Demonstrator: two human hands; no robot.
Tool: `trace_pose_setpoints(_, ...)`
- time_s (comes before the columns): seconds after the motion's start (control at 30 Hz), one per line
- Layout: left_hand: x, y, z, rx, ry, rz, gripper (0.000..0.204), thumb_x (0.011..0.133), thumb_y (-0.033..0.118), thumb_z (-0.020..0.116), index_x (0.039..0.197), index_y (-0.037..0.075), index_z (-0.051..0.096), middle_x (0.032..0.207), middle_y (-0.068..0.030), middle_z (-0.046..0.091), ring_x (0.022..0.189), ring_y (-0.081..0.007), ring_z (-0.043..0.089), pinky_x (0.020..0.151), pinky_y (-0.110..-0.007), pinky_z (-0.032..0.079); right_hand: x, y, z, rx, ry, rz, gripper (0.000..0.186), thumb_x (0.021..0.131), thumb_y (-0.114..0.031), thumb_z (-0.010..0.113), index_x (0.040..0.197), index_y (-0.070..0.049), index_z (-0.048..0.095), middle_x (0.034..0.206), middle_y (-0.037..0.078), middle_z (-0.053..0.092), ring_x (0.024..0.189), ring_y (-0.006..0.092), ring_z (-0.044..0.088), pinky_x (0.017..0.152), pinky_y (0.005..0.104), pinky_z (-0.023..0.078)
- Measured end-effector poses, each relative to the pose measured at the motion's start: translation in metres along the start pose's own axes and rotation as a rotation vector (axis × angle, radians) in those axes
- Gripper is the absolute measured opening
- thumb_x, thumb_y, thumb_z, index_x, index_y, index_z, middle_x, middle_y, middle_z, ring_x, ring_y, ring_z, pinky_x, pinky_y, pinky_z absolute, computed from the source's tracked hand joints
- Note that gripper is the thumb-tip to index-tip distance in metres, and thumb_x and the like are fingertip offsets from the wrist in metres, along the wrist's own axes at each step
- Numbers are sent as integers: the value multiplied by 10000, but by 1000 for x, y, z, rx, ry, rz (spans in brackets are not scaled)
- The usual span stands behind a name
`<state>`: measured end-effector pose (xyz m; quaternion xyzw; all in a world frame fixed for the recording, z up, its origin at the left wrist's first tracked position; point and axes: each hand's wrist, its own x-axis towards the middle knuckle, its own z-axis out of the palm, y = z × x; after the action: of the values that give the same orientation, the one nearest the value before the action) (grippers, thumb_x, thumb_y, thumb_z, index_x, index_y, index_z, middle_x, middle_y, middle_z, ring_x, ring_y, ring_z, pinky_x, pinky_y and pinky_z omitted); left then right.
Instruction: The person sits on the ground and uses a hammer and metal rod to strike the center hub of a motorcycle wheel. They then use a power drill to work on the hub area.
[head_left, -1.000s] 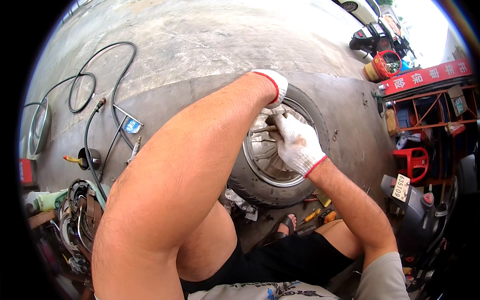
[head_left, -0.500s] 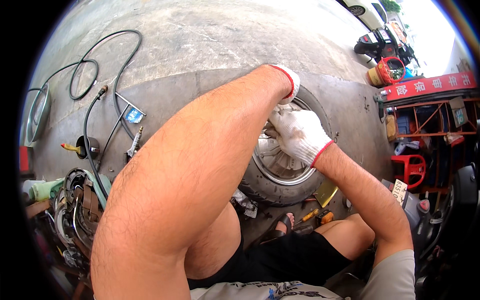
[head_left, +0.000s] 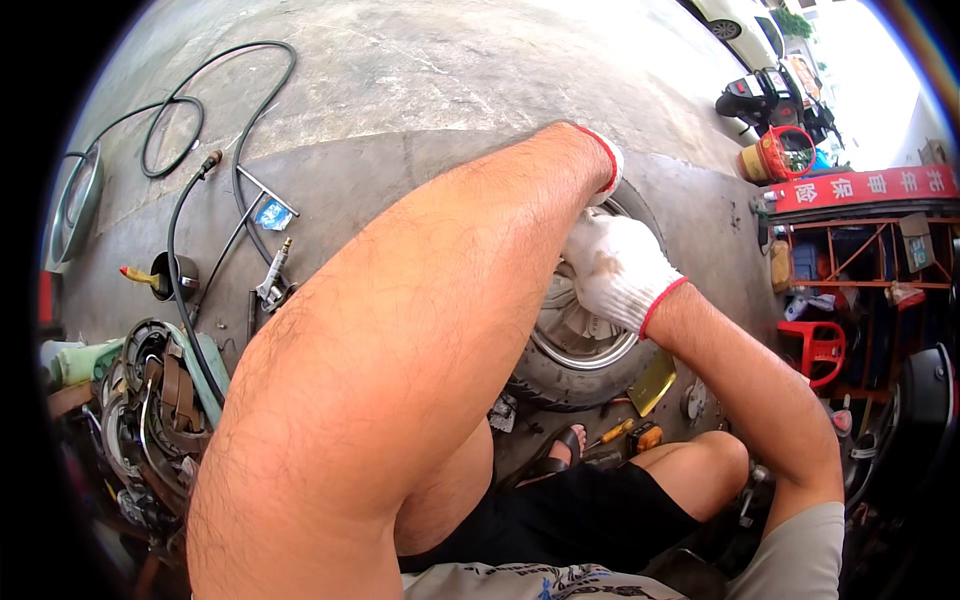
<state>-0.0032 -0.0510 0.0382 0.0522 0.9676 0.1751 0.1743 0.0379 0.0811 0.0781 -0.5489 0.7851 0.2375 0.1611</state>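
A motorcycle wheel with a black tyre (head_left: 570, 388) and a silver spoked rim (head_left: 590, 352) lies flat on the floor in front of me. My right hand (head_left: 612, 262), in a white knit glove with a red cuff, is curled closed over the wheel's hub area; whatever its fingers grip is hidden. Stretched far across the wheel is my left forearm, which covers part of it. My left hand (head_left: 613, 170), gloved the same way, is at the wheel's far side, and only its cuff and back show. Its fingers are out of sight.
Near my sandalled foot lie a yellow-handled screwdriver (head_left: 617, 432), a yellow-and-black tool (head_left: 648, 438) and a gold flat piece (head_left: 654, 384). To the left are a black hose (head_left: 240, 130), an air gun (head_left: 276, 275), a brush in a pot (head_left: 160, 278) and piled parts (head_left: 150, 400). A red stool (head_left: 815, 350) stands right.
My view has shifted slightly, so the wheel and both arms appear further right. My right hand looks more tightly curled, and its fingertips now show less.
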Motion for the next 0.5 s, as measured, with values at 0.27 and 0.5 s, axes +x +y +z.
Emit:
trace_pose_setpoints(0.27, -5, 2, -3, 0, -6, 8, 346, 796, 57, 665, 1129, 32, 754, 1151, -180, 733, 1047, -304, 718, 855, -404, 567, 5, -1, 10, 98, 45, 187, 192, 899, -161, 602, 1030, -47, 685, 1032, 191, 708, 988, 348, 702, 818, 444, 570)
trace_pose_setpoints(0.5, 3, -1, 0, 23, 13, 26, 352, 763, 41, 668, 1102, 21, 760, 1129, -196, 734, 1041, -311, 721, 848, -408, 566, 6, -3, 2, 15, -80, 172, 221, 923, -193, 584, 1045, -43, 691, 1048, 187, 723, 995, 351, 710, 837, 446, 569)
